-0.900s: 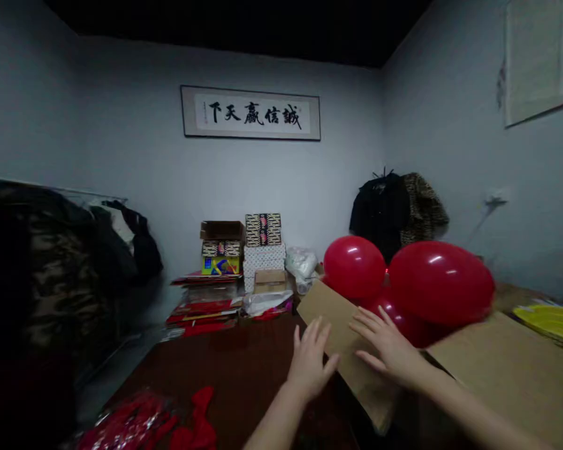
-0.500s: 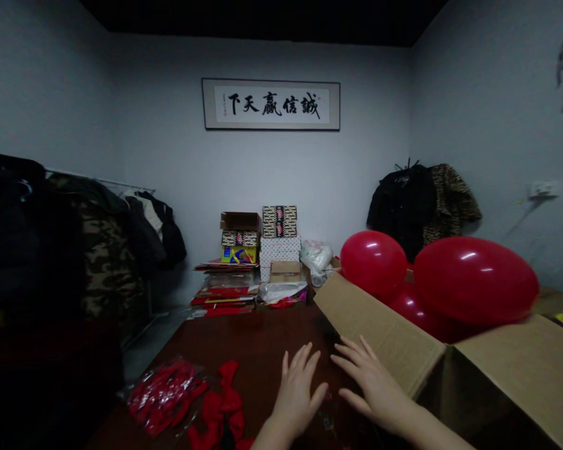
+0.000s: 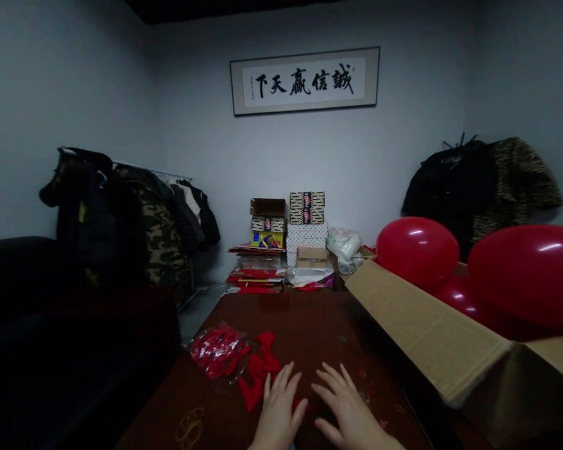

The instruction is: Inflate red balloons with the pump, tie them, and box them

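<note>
- Left hand (image 3: 278,417): flat over the dark worktop (image 3: 309,312), fingers (image 3: 281,381) spread and holding nothing; fingertips just beside the loose red balloons (image 3: 258,375).
- Right hand (image 3: 349,415): palm down, fingers splayed, nothing held; whether it touches the surface is hard to judge.
- Bag of red balloons (image 3: 214,350): near the worktop's left edge, touching the loose ones.
- Cardboard box (image 3: 431,331): right side, flap jutting toward centre, inflated red balloons (image 3: 417,250) inside.
- Open room: bare strip between hands and box flap.
- Rubber bands (image 3: 190,427): near front-left edge.
</note>
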`<state>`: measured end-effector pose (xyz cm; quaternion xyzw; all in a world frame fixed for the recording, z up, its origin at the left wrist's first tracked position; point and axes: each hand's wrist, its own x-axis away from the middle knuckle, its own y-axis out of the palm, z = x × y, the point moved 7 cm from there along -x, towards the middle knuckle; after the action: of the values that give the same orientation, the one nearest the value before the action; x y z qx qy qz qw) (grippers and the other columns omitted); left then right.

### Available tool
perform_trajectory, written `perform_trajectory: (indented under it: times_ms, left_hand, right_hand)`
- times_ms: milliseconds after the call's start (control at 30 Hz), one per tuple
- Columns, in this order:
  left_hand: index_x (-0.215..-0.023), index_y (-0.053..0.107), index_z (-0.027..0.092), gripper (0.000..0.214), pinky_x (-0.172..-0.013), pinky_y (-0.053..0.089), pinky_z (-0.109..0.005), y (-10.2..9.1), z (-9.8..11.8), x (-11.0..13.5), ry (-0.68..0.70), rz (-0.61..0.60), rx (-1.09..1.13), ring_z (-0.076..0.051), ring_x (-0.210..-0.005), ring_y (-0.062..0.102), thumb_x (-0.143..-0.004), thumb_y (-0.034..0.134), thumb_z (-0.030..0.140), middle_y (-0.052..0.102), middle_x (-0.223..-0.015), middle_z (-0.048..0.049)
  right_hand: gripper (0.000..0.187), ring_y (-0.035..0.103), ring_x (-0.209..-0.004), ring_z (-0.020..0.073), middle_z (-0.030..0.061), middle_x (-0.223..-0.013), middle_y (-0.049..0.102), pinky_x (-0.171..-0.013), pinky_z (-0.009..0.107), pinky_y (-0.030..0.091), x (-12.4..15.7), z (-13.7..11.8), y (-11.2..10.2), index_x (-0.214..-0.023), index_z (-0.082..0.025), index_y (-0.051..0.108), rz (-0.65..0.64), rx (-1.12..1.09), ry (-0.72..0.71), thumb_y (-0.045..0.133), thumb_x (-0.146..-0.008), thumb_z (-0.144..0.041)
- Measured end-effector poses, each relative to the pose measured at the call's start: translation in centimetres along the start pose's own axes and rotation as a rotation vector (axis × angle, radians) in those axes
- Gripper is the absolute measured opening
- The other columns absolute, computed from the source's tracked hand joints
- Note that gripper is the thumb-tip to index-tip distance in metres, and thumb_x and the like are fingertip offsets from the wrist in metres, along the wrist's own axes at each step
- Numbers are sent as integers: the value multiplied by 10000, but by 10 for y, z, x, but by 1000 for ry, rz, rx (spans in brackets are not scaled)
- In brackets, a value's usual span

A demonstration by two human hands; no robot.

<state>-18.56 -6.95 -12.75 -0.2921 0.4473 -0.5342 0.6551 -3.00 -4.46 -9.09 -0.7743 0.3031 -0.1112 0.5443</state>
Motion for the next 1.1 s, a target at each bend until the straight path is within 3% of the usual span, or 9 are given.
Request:
perform_trajectory:
  times_ms: [267, 433, 533, 600, 733, 867, 1000, 1100]
  left_hand:
    - [-1260, 518, 271, 435, -1111, 135, -495, -12, -73, 48, -227, 55, -97, -224, -1335, 311, -844, 421, 355, 397, -1443, -62]
    - [-1255, 524, 260, 532, -1096, 141, -484, -30, -121, 36, -394, 91, -238, -206, -1343, 291, -768, 383, 101, 381, -1452, -62]
    - [-1257, 529, 276, 588, -1091, 104, -507, -37, -141, 17, -402, 27, -272, -232, -1349, 277, -718, 419, 69, 364, -1461, -79]
    - [-1181, 596, 284, 526, -1091, 66, -514, -38, -144, 5, -339, -39, -265, -243, -1356, 261, -721, 434, 86, 376, -1454, -73]
    - [-841, 720, 273, 316, -1095, -16, -508, -45, -133, -7, -226, -86, -126, -254, -1335, 300, -718, 471, 122, 525, -1339, -39]
    - [-587, 673, 215, 172, -1106, -13, -469, -54, -130, -10, -305, -40, 180, -283, -1303, 335, -627, 556, 95, 635, -1136, -89]
    - [-450, 583, 200, 149, -1028, 244, -530, -50, -133, -15, -442, -100, 332, -364, -1125, 505, -549, 653, 114, 678, -818, -106]
    - [-469, 596, 198, 156, -821, 454, -478, -39, -128, -22, -529, -207, 522, -324, -851, 637, -585, 692, 239, 653, -603, -65]
  right_hand:
    - [640, 161, -1382, 281, 96, -1446, 355, -1116, 552, 2, -20, -22, 66, -1269, -279, 455, -102, -15, 96, 437, -748, -648]
    - [611, 193, -1369, 320, 151, -1401, 411, -1102, 569, -17, -31, -22, 105, -1084, -203, 609, -3, 82, 239, 453, -715, -664]
    - [587, 229, -1354, 338, 182, -1363, 449, -1097, 586, 4, -36, -28, 117, -990, -164, 650, 38, 123, 304, 443, -721, -643]
    - [568, 243, -1348, 344, 181, -1337, 478, -1095, 596, 24, -40, -30, 122, -975, -158, 659, 8, 120, 360, 459, -710, -619]
    - [521, 230, -1351, 356, 171, -1340, 475, -1093, 615, 64, -44, -25, 129, -1009, -157, 650, -79, 110, 405, 539, -648, -516]
    - [470, 232, -1352, 345, 132, -1358, 466, -1106, 592, 98, -36, -10, 130, -1005, -171, 641, -30, 106, 395, 554, -612, -413]
    - [439, 287, -1331, 345, 115, -1331, 499, -1098, 600, 133, -15, 8, 112, -984, -189, 629, 74, 145, 438, 545, -591, -365]
    - [437, 313, -1319, 341, 123, -1325, 502, -1082, 610, 170, 3, 20, 96, -990, -194, 630, 59, 151, 494, 494, -635, -410]
